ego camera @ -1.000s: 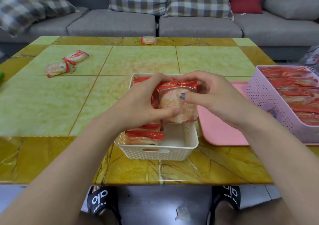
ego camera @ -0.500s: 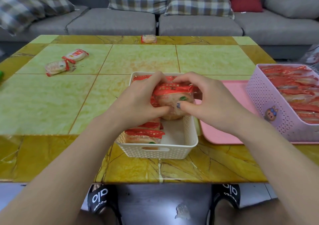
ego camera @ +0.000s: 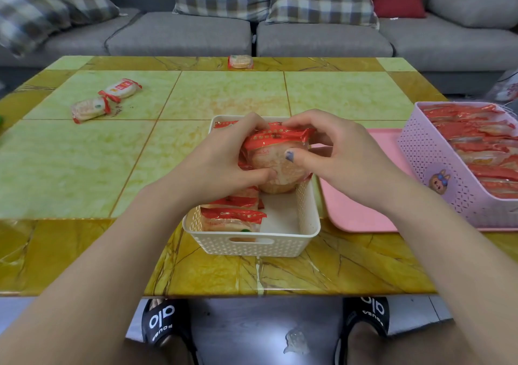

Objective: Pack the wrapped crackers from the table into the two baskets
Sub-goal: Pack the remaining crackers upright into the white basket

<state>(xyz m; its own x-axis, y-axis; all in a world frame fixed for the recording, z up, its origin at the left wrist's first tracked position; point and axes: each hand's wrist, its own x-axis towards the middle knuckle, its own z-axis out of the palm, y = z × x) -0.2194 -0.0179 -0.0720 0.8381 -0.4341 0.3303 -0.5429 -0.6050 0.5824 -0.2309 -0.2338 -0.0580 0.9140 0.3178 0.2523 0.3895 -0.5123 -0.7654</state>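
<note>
The round rice cracker in clear, red-banded film (ego camera: 276, 165) stands upright in the right half of the white perforated plastic basket (ego camera: 252, 245), beside a row of like packets. The left hand (ego camera: 224, 157) and right hand (ego camera: 340, 156) each hold a narrow grip on it, fingers on the crimped top seam and thumbs on the face. The packet is judged light, its film slick and crinkly, the cracker brittle (light pressure only). The lilac perforated basket (ego camera: 426, 154) looks full. Three loose packets (ego camera: 106, 100) lie on the glossy yellow-green marble-pattern surface (ego camera: 70, 168).
</note>
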